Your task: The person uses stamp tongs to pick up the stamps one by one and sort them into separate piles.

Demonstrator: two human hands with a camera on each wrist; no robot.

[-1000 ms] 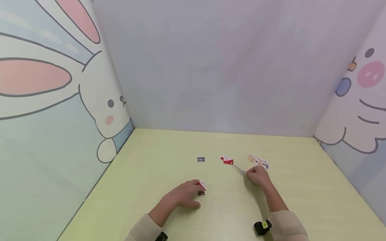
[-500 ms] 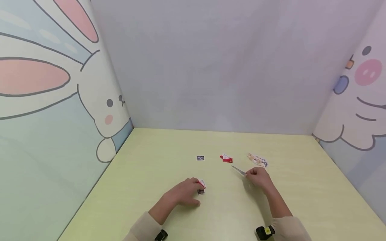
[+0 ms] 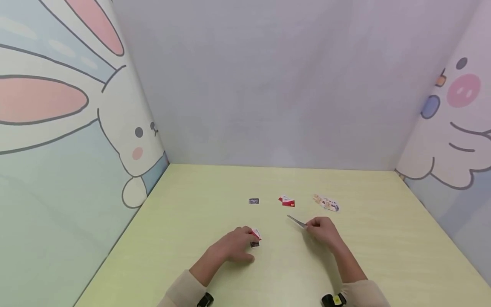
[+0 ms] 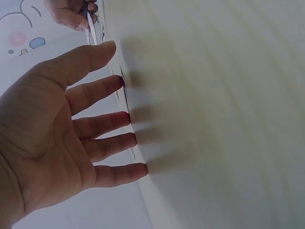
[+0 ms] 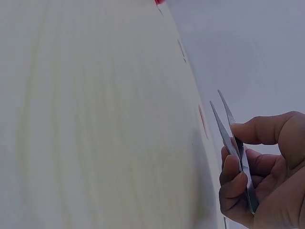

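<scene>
My right hand [image 3: 324, 230] holds a pair of metal tweezers [image 5: 233, 138] between thumb and fingers. Their tips stand apart with nothing between them and point left over the table in the head view. My left hand [image 3: 235, 246] rests its fingertips on the table, fingers spread and straight, as the left wrist view shows. Under and beside those fingertips lie a red and white paper piece [image 3: 258, 233] and a small dark picture piece [image 3: 255, 244], both partly covered by the hand.
Farther back on the pale yellow table [image 3: 207, 187] lie a small dark picture piece [image 3: 254, 201], red and white paper pieces [image 3: 287, 201] and an overlapping group of colourful stickers or paper pieces [image 3: 327, 203]. A grey backdrop [image 3: 268, 85] and cartoon-printed side panels [image 3: 134, 106] enclose the table.
My right hand has drawn the tweezers away from the red and white pieces at the back, toward me and slightly left. The left hand has stayed in place.
</scene>
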